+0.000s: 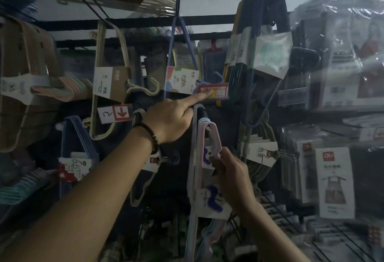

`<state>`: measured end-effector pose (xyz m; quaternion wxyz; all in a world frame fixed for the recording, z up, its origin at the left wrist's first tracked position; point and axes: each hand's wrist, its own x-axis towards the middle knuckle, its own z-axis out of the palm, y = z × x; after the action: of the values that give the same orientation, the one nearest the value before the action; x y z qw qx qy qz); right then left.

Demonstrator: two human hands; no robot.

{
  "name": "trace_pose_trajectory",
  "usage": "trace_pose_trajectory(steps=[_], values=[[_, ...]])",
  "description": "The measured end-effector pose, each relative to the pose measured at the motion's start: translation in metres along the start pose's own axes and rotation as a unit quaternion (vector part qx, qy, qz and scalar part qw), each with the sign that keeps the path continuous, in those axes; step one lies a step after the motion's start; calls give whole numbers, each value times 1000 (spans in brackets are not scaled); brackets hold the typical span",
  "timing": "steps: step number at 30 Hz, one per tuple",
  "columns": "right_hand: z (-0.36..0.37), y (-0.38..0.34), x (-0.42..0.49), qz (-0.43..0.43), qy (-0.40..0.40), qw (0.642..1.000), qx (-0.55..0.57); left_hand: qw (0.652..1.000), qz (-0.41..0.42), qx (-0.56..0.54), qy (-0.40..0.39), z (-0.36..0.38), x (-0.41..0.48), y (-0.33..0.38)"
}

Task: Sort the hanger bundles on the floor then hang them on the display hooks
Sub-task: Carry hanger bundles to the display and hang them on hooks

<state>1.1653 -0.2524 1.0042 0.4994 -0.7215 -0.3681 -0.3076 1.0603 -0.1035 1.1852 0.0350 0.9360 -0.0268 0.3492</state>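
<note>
Right hand (230, 170), ours, grips the upright pastel bundle (199, 157) by its hook just below the price tag (213, 91), which our left hand (172, 122), forefinger out, touches above.

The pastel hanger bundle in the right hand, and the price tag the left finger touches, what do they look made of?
The pastel hanger bundle looks like smooth moulded plastic: thick rounded pink, white and pale blue hooks with a soft sheen. The price tag looks like printed paper in a clear plastic holder, though the dim light leaves that uncertain.
</note>
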Motion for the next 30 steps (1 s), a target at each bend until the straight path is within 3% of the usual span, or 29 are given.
trace_pose_trajectory(steps=[3, 13, 19, 30], values=[[-6, 5, 15, -2, -5, 1000, -20, 998, 0, 64, 6, -5, 0, 2], [-16, 9, 42, 0, -28, 995, -100, 998, -3, 57, 6, 1, -2, 0], [-4, 10, 71, 6, -22, 997, -76, 998, 5, 53, 35, 6, 1, -4], [37, 52, 120, 98, -133, 975, -146, 993, -3, 117, 7, 17, -5, -2]])
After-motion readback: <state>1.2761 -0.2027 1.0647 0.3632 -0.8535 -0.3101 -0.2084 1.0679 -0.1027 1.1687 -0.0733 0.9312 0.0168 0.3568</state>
